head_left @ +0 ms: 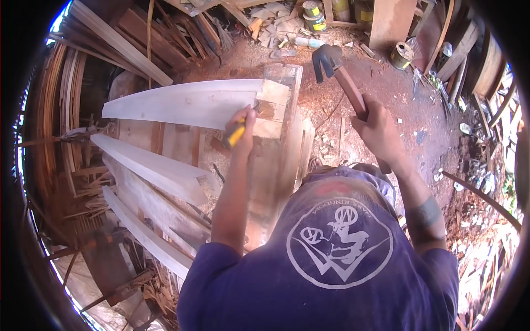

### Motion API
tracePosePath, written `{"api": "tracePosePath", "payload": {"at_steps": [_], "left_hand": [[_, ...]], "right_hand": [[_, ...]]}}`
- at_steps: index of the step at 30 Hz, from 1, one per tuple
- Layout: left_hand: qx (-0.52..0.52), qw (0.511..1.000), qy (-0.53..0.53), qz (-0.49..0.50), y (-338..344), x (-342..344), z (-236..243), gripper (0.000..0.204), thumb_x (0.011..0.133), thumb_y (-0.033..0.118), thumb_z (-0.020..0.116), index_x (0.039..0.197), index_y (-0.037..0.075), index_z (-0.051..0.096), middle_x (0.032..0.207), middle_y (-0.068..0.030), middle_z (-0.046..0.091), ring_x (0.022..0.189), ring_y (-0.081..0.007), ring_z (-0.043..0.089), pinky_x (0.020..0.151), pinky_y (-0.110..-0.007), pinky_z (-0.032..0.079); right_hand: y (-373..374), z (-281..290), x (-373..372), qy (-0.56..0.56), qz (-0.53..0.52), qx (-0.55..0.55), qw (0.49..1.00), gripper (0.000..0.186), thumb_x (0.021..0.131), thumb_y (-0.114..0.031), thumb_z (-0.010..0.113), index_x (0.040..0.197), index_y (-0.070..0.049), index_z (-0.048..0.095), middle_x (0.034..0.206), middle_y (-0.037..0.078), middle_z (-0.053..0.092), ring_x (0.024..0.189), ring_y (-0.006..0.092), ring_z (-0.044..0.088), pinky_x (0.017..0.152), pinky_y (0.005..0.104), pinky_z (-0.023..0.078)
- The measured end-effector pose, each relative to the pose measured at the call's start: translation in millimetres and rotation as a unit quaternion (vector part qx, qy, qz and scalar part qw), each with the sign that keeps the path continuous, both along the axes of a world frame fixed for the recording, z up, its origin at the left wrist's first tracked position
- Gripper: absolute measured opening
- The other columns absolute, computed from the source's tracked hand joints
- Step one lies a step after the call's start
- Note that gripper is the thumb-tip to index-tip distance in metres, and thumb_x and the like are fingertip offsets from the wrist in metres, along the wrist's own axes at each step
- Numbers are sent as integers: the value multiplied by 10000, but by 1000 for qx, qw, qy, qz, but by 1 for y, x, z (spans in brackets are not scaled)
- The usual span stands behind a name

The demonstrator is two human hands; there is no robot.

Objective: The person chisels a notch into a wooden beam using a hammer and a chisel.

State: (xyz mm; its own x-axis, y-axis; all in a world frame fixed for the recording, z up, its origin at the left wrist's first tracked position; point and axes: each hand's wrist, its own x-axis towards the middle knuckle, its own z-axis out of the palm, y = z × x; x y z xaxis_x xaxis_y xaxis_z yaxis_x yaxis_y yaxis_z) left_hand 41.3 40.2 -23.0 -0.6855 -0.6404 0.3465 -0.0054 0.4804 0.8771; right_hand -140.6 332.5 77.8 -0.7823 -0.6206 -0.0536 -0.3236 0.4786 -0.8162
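My left hand (243, 126) is closed around a chisel with a yellow and black handle (234, 137). Its tip end meets the bare wooden end (272, 107) of a white-faced timber (182, 102), though my fingers partly hide the blade. To the right, my right hand (378, 129) grips a claw hammer (349, 88) by its wooden handle. The dark hammer head is raised, apart from both the chisel and the timber. Under the timber's end lies a wooden workbench (265, 176).
Two more white-faced timbers (152, 165) (143, 231) lie nearer on the left. Boards (72, 105) lean along the left side. Tins (403, 54) and wood offcuts (279, 25) sit at the back. Shavings litter the reddish floor (419, 121), and a thin strip (483, 201) juts in at right.
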Motion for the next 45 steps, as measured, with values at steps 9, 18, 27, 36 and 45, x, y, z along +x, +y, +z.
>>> {"api": "tracePosePath", "payload": {"at_steps": [9,18,27,36,45], "left_hand": [[490,845,212,-24,-79,-27,8,298,918,118,489,641,146,382,520,15,343,492,-122,332,611,-343,373],[370,882,271,-108,-71,0,35,291,939,112,478,666,142,383,539,20,331,508,-120,316,632,-366,373],[161,973,162,18,-32,-37,-1,291,895,35,588,649,75,438,565,10,407,554,-110,393,625,-319,423],[-41,968,240,62,-24,-50,-12,88,908,87,674,869,18,634,756,9,610,693,-104,539,638,-286,433],[93,976,196,2,-25,-52,-17,86,906,35,657,855,30,588,751,5,590,655,-77,533,593,-248,421]], "right_hand": [[-14,19,3,8,49,-42,998,219,806,-83,615,982,45,585,788,308,634,831,481,657,737,503,494],[-10,15,-4,13,14,43,999,250,829,-135,628,1009,37,598,793,296,639,822,467,662,736,494,488],[-41,19,19,50,109,34,992,201,835,-79,595,1008,24,585,787,303,645,795,487,650,731,523,502],[-76,67,37,277,174,-12,945,226,832,-45,610,1048,-21,549,690,189,656,664,390,689,587,492,541],[-91,106,30,296,239,37,924,287,859,-82,605,1128,-2,549,790,175,711,748,338,731,629,433,589]]}}
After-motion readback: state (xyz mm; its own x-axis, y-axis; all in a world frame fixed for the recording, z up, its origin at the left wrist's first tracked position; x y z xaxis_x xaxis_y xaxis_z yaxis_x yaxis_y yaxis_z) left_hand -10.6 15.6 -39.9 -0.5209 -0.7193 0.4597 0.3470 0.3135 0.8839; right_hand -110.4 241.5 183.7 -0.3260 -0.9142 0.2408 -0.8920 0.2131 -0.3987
